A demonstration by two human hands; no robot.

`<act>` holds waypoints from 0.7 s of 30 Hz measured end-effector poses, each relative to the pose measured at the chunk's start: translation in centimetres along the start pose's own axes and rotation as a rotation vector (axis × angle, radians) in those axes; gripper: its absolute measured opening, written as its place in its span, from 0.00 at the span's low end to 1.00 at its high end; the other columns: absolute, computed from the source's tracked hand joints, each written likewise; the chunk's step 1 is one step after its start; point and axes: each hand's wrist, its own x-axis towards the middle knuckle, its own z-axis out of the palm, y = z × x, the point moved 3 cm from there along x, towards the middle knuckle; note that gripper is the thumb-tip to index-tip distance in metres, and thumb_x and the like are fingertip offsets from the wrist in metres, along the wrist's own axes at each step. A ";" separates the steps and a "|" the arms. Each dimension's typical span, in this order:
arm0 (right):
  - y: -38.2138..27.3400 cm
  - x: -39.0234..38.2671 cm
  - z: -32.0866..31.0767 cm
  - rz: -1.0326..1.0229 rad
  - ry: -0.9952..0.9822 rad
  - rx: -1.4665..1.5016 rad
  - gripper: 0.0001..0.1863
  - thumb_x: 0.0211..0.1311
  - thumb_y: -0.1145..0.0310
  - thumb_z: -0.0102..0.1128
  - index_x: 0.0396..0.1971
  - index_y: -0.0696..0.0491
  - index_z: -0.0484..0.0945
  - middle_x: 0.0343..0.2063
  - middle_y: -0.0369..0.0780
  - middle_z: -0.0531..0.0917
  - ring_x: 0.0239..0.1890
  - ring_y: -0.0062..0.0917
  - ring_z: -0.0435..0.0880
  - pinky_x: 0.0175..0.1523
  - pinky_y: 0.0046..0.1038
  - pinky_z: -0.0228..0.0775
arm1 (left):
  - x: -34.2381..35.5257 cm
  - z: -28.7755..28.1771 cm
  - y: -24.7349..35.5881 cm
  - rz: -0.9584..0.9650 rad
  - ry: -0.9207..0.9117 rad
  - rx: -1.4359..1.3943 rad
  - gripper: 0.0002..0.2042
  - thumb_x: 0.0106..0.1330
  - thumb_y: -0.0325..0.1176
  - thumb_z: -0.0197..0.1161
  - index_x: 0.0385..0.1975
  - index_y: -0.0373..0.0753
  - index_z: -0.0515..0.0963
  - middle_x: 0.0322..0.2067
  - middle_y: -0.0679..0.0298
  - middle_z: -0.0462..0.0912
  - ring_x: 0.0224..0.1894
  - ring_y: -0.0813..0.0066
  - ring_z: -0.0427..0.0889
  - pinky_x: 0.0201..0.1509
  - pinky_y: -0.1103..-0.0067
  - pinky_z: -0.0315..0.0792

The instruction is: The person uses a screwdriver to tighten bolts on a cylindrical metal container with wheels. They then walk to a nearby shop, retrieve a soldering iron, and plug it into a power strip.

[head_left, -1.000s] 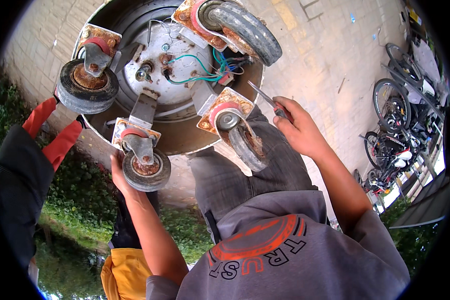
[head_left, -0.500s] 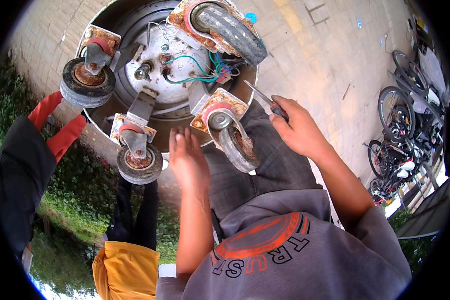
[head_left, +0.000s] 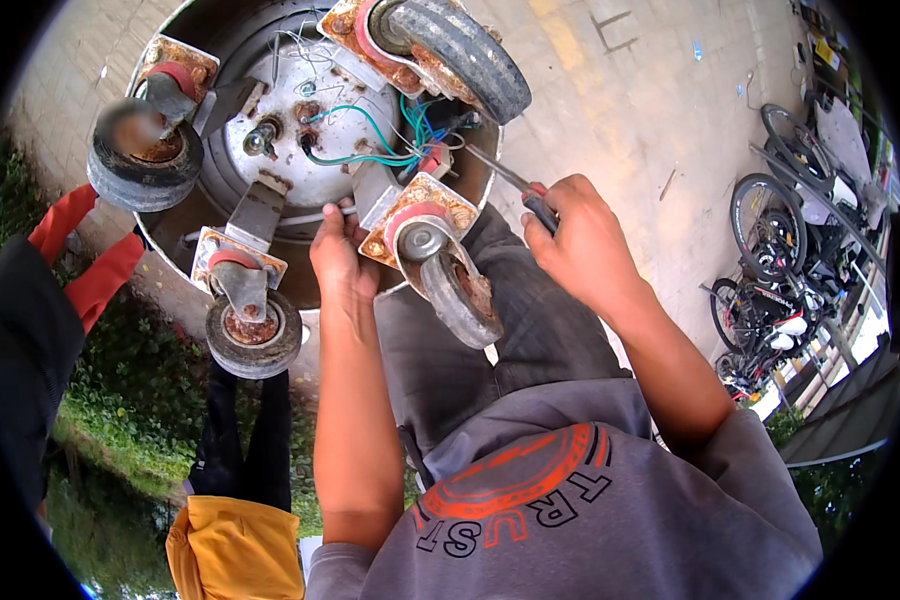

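An upturned round metal drum [head_left: 163, 262] is in front of me, with rusty caster wheels [head_left: 450, 303] on its legs. Inside sits a grey metal base [head_left: 275, 150] with threaded fittings, and green and blue wires [head_left: 365, 158] gather at its right. My left hand [head_left: 343, 258] reaches over the near rim between two casters, its fingers closed on a pale tube [head_left: 305, 217] inside; part of the grip is hidden. In my right hand [head_left: 582, 240] is a screwdriver [head_left: 538, 208] with a dark and red handle, its tip by the drum's right rim near the wires.
At the left stand a person in dark clothes with red parts [head_left: 105, 277] and another in a yellow top [head_left: 232, 540]. Greenery [head_left: 120, 400] lies behind them. Several bicycles [head_left: 770, 225] are parked at the right beyond the paved ground [head_left: 630, 110].
My left hand has reached further over the rim, and its fingers have curled onto the pale tube. The screwdriver stays in my right hand near the rim. The whole view has shifted slightly.
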 end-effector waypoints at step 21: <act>-3.0 2.5 1.1 0.174 -0.153 -0.212 0.12 0.48 0.69 0.50 0.25 0.61 0.80 0.30 0.53 0.81 0.34 0.48 0.80 0.40 0.41 0.73 | 1.9 -0.5 0.0 0.017 -0.069 0.100 0.15 0.72 0.38 0.43 0.40 0.30 0.71 0.30 0.58 0.75 0.29 0.74 0.74 0.35 0.78 0.72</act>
